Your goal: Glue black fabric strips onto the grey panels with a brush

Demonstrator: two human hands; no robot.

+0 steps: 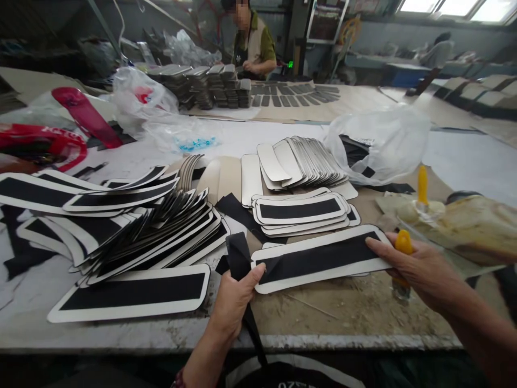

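Note:
A white panel with a black strip along its middle (319,260) is held slightly tilted above the front of the table. My left hand (236,296) pinches its left end, with a folded black strip (239,253) beside the thumb. Its right end is between the thumb and fingers of my right hand (412,264). Behind it lies a small stack of similar panels (301,209). To the left, a big loose pile of black-and-white panels (161,237) spreads out, one panel (133,293) lying at its front.
Plain white pieces (307,161) are fanned behind. A yellow-handled tool (422,186) stands right, near a plastic-covered lump (468,226). Plastic bags (388,143), a pink object (86,118) and blue bits (196,143) lie farther back. A person (254,43) works across the table.

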